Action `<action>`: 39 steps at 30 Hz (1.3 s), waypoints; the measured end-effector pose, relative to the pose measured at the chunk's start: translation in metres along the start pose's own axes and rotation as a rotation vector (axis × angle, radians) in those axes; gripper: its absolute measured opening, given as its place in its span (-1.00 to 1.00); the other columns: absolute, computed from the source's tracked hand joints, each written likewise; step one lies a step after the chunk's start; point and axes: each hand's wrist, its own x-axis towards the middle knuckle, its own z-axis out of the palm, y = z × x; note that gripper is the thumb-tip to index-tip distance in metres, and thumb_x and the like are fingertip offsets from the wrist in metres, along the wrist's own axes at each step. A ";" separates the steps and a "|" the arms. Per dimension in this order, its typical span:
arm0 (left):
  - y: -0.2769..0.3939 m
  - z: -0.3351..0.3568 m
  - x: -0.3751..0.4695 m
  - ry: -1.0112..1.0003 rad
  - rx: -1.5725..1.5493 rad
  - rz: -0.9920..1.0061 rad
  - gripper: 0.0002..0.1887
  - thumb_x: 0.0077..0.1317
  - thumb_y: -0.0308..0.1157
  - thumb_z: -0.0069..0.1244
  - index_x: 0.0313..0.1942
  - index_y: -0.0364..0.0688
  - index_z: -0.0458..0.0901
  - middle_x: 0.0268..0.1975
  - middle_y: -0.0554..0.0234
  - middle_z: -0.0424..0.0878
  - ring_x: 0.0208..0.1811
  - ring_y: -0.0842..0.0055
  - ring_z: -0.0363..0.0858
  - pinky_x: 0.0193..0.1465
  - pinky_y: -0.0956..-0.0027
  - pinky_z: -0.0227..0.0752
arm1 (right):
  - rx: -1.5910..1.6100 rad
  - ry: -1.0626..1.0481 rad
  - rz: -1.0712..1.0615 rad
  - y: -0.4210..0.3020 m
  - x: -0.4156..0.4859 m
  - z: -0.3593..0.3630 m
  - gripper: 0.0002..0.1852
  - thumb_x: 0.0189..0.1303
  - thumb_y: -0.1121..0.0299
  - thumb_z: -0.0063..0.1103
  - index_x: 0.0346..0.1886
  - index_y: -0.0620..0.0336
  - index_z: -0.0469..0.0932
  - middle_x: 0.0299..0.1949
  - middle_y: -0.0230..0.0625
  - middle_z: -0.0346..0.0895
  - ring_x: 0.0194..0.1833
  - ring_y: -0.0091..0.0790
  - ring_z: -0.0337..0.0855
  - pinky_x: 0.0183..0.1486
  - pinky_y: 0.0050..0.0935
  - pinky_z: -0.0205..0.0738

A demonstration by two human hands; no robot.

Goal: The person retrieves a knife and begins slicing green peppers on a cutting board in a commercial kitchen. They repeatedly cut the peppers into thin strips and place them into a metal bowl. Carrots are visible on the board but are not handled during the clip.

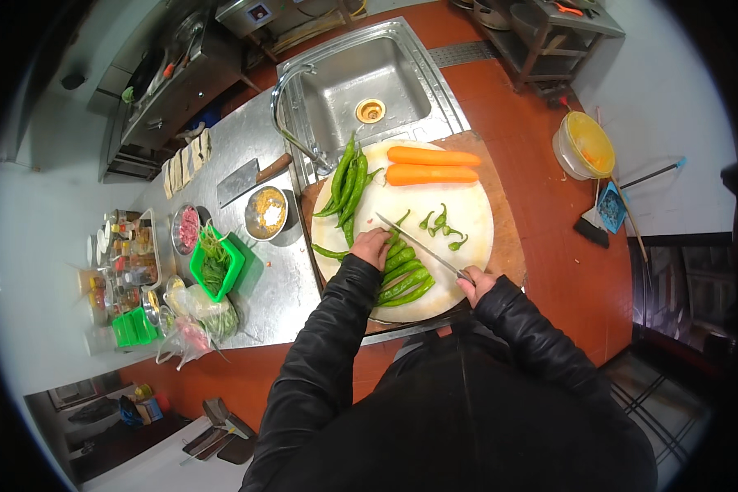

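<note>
On the round white cutting board (344, 273), my left hand (372, 246) has its fingers on a green chili pepper, partly hidden under them. The handle of a knife (421, 245) is in my right hand (476, 284); its blade slants up and left, across the stem end of that pepper. Below the blade lies a row of stemless green peppers (406, 283). Cut pepper stems (441, 222) are scattered right of the blade. Whole green peppers with stems (347, 184) are piled at the board's upper left. Two peeled carrots (433, 174) lie side by side along its top.
A stainless sink (363, 74) with a faucet (277, 104) adjoins the board. Left on the steel counter are a cleaver (240, 183), a bowl of minced yellowish food (267, 212), a bowl of raw meat (188, 230), a green basket of greens (217, 264) and several seasoning bottles (136, 246).
</note>
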 end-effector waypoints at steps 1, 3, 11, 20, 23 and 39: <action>0.000 -0.002 0.000 -0.019 0.001 -0.023 -0.74 0.15 -0.55 0.12 -0.11 -0.26 0.63 -0.10 0.01 0.65 -0.04 0.06 0.57 0.06 0.17 0.46 | 0.077 0.031 -0.044 0.007 -0.006 0.000 -0.72 0.34 0.17 0.15 -0.10 0.20 0.58 -0.37 0.05 0.64 -0.28 0.12 0.68 -0.23 -0.12 0.56; 0.001 -0.007 0.000 -0.071 0.005 -0.082 -0.74 0.15 -0.55 0.12 -0.12 -0.26 0.63 -0.11 0.00 0.65 -0.04 0.06 0.57 0.06 0.17 0.46 | 0.224 0.047 -0.050 0.025 -0.023 0.000 -0.72 0.35 0.21 0.15 -0.06 0.20 0.58 -0.36 0.06 0.64 -0.26 0.10 0.68 -0.24 -0.14 0.56; 0.045 0.042 0.041 0.119 0.353 -0.184 -0.46 0.12 -0.27 0.16 0.15 -0.18 0.55 0.13 -0.18 0.50 0.12 -0.04 0.49 0.20 -0.12 0.30 | 1.152 -0.182 0.365 0.113 -0.077 -0.007 -0.58 0.49 0.00 -0.14 0.01 0.17 0.50 -0.61 -0.34 0.37 -0.67 -0.42 0.35 -0.53 -0.36 0.36; 0.126 0.134 0.056 0.177 0.261 -0.477 -0.38 0.25 -0.12 0.05 0.28 -0.19 0.41 0.33 -0.37 0.25 0.36 -0.22 0.15 0.40 -0.15 0.04 | 1.382 -0.288 0.557 0.150 -0.051 0.002 -0.50 0.47 -0.18 -0.23 0.08 0.04 0.42 -0.65 -0.39 0.25 -0.70 -0.45 0.25 -0.61 -0.37 0.23; 0.136 0.149 0.046 0.242 0.224 -0.400 -0.39 0.25 -0.18 0.05 0.28 -0.22 0.41 0.35 -0.37 0.21 0.39 -0.24 0.10 0.42 -0.14 0.02 | 1.377 -0.318 0.540 0.143 -0.047 0.010 -0.50 0.47 -0.19 -0.25 0.05 0.02 0.42 -0.65 -0.41 0.24 -0.71 -0.44 0.25 -0.61 -0.37 0.24; 0.199 0.176 0.028 0.201 -0.023 -0.211 -0.47 0.23 -0.48 0.04 0.23 -0.38 0.41 0.40 -0.37 0.12 0.44 -0.21 0.00 0.50 -0.07 -0.11 | 1.446 -0.368 0.378 0.160 -0.095 0.024 -0.40 0.46 -0.25 -0.29 0.14 0.10 0.38 -0.65 -0.41 0.26 -0.71 -0.49 0.28 -0.61 -0.45 0.27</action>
